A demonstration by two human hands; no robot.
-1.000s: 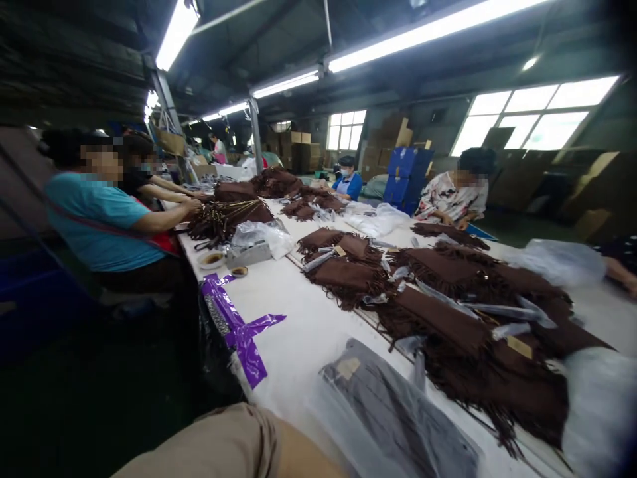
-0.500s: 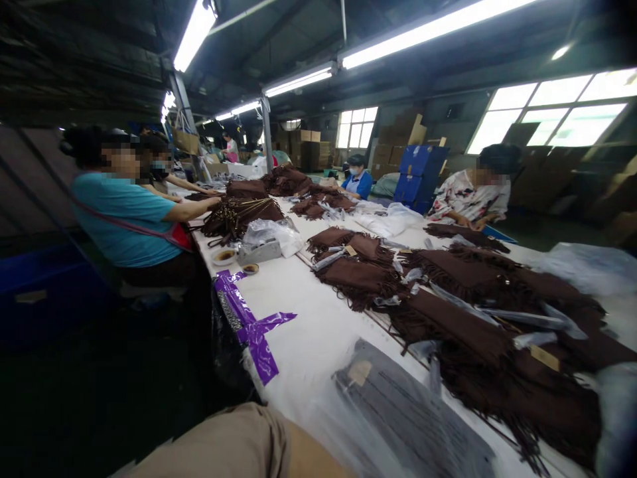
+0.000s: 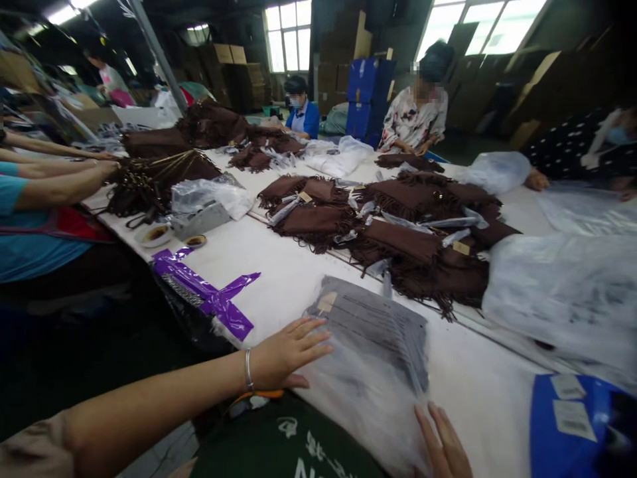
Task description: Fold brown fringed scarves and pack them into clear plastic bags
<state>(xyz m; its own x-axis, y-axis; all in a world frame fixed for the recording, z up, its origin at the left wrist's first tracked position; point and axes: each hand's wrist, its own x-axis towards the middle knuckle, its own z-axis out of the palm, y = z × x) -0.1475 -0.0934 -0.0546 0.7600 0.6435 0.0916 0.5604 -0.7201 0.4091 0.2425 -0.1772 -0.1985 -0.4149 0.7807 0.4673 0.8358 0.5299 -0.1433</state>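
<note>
A clear plastic bag lies on the white table in front of me with a folded dark grey item inside; a small tan tag shows at its upper left. My left hand is at the bag's left side, open, with fingers stretched out and a silver bangle at the wrist. At the bag's lower right edge is my right hand, its visible fingers extended and its lower part cut off by the frame. Neither hand visibly grips anything.
Brown fringed bags lie piled beyond the grey item. Purple tape marks the table's left edge, near two small dishes. Plastic wrapping and a blue object are at right. Co-workers sit around the table.
The view has swung right and downward. Both my hands have come into view at the plastic bag; earlier only a sleeve and part of an arm showed.
</note>
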